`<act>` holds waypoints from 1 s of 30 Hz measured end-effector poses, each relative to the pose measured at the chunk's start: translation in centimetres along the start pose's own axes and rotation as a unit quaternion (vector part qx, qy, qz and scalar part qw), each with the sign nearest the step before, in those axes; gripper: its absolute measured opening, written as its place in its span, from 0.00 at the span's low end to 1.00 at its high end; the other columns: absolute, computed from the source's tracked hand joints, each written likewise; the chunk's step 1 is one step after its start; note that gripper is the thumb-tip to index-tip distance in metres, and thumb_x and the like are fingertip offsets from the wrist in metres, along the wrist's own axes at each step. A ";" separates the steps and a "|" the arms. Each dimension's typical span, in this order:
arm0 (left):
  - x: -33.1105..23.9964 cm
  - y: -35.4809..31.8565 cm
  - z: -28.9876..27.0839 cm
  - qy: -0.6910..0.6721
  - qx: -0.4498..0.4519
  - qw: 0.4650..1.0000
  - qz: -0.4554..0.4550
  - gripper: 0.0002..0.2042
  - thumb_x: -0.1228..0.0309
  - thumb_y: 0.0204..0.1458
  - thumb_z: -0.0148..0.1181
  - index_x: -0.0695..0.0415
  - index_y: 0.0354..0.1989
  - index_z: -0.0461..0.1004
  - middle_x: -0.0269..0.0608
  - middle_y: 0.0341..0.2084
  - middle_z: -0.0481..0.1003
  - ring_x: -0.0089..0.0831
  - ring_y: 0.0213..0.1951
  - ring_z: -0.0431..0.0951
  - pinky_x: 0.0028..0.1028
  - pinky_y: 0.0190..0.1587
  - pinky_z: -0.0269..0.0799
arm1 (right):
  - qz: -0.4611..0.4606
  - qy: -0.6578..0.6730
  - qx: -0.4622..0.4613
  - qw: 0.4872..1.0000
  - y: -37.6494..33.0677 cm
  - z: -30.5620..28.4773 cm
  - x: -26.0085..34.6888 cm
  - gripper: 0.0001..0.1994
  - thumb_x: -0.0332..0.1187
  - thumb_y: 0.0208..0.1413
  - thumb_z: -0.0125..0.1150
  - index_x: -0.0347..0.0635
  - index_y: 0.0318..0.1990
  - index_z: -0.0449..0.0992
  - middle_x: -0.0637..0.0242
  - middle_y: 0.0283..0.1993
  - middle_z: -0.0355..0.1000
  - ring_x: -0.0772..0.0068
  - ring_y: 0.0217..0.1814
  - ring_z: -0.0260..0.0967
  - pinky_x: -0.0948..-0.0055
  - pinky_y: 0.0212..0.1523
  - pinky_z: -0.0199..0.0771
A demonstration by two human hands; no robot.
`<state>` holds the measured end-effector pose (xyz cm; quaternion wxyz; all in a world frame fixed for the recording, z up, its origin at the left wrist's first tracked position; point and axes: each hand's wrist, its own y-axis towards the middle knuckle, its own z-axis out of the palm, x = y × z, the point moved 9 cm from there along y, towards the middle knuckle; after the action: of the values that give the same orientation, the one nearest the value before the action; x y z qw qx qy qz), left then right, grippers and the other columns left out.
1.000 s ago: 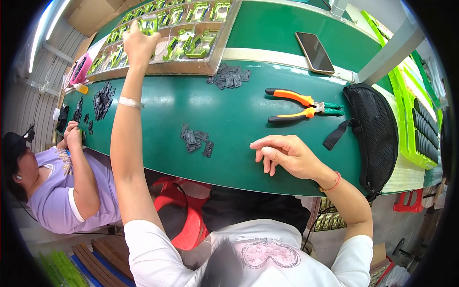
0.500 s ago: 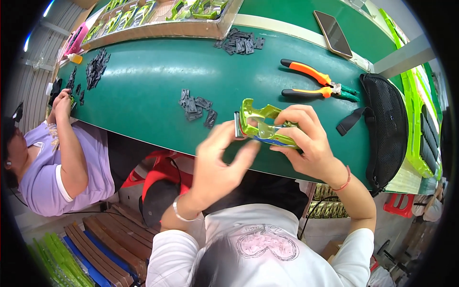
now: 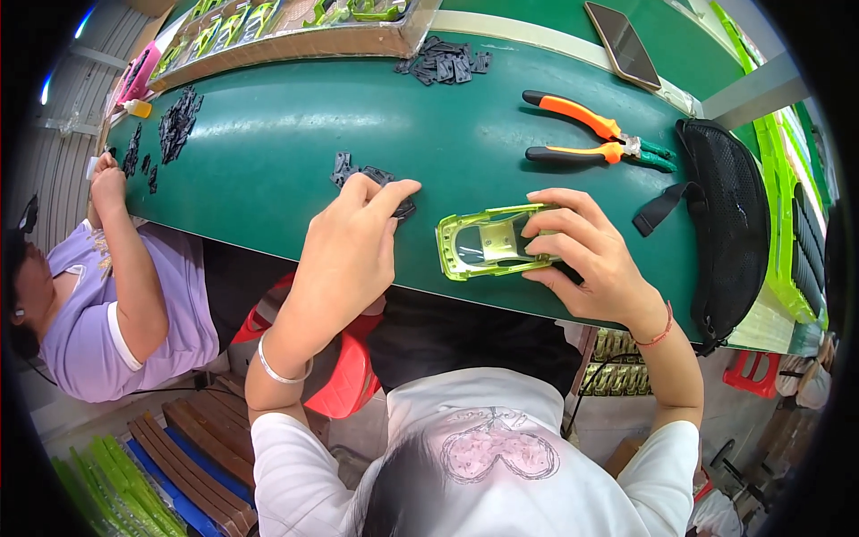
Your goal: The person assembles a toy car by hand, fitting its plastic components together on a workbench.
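My right hand [image 3: 586, 259] grips the rear end of a lime-green toy car body shell [image 3: 488, 242], fingers above and thumb below. The shell is held level over the green table, its roof and windows facing up. My left hand [image 3: 349, 251] reaches over a small pile of flat black plastic pieces [image 3: 343, 168], with the thumb apart from the bent forefinger. Part of that pile is hidden under the left hand, and its other fingertips do not show.
Orange-and-black pliers [image 3: 577, 134] lie beyond the shell, near a black mesh pouch [image 3: 725, 237] and a phone [image 3: 622, 45]. More black pieces [image 3: 445, 61] lie beside a cardboard box [image 3: 295, 43] of green shells. A co-worker [image 3: 125, 304] sits at the left.
My left hand has left the shell and moved left to the black pieces. The shell has turned in my right hand, so its roof now faces up. The co-worker's hands have shifted slightly.
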<state>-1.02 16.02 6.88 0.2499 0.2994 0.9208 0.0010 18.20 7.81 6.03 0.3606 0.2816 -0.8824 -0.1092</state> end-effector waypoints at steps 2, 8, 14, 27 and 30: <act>-0.5 0.1 0.5 0.015 0.041 0.999 0.024 0.15 0.85 0.52 0.61 0.59 0.49 0.77 0.42 0.33 0.73 0.35 0.26 0.76 0.33 0.34 0.75 | 0.007 -0.004 -0.007 1.000 -0.3 -0.1 -0.3 0.15 0.26 0.43 0.76 0.41 0.38 0.75 0.65 0.48 0.74 0.52 0.63 0.70 0.55 0.61 0.71; 0.2 0.0 1.4 -0.049 0.121 0.991 -0.032 0.11 0.81 0.51 0.59 0.61 0.43 0.72 0.48 0.31 0.73 0.49 0.32 0.79 0.43 0.36 0.76 | 0.005 -0.012 -0.016 1.000 -0.2 -0.1 -0.2 0.15 0.26 0.43 0.76 0.41 0.37 0.75 0.65 0.47 0.74 0.53 0.61 0.71 0.56 0.60 0.72; -1.7 -0.6 -1.4 -0.102 -0.077 0.992 -0.012 0.10 0.84 0.50 0.63 0.62 0.41 0.75 0.43 0.31 0.76 0.34 0.28 0.80 0.32 0.30 0.76 | 0.008 -0.003 -0.027 1.000 -0.6 -0.3 0.0 0.14 0.26 0.42 0.75 0.41 0.37 0.76 0.65 0.46 0.74 0.52 0.60 0.71 0.56 0.57 0.73; -7.5 -3.8 1.4 -0.174 -0.145 0.964 0.139 0.11 0.87 0.44 0.69 0.62 0.37 0.81 0.44 0.33 0.83 0.40 0.32 0.85 0.32 0.34 0.80 | -0.163 -0.177 -0.086 0.967 -1.3 0.1 3.3 0.09 0.29 0.41 0.66 0.40 0.31 0.76 0.65 0.40 0.74 0.51 0.56 0.76 0.62 0.41 0.83; -7.3 -4.0 2.7 -0.157 -0.114 0.974 0.121 0.12 0.86 0.43 0.68 0.62 0.37 0.82 0.45 0.36 0.82 0.39 0.34 0.84 0.31 0.34 0.80 | -0.130 -0.137 -0.065 0.980 -1.2 0.5 2.3 0.08 0.28 0.40 0.66 0.40 0.30 0.75 0.65 0.40 0.74 0.51 0.56 0.76 0.64 0.39 0.84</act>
<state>3.08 8.34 7.29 0.4217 0.3744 0.8210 0.0892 17.01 5.50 6.51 0.2363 0.3525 -0.8703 -0.2501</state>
